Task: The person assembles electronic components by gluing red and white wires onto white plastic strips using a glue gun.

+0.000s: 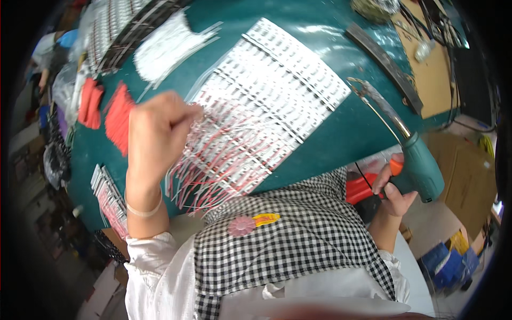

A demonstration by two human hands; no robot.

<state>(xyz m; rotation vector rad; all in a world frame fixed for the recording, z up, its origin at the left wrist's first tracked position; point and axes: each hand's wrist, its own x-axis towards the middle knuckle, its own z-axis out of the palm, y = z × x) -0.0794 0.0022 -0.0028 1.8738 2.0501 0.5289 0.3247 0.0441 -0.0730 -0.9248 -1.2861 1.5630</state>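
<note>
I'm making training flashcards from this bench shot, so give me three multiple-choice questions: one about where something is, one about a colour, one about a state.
1. Where does the left hand rest?
A. on the wired strips
B. on the cardboard box
C. on the floor

2. What colour is the body of the soldering gun?
A. yellow
B. teal green
C. white

3. How is the right hand placed?
A. flat and open on the table
B. hidden under the apron
C. closed around the gun's handle

Answers:
1. A, the fist sits on the white strips with red and white wires on the green table.
2. B, a teal green housing with an orange trigger.
3. C, its fingers wrap the grip.
</note>
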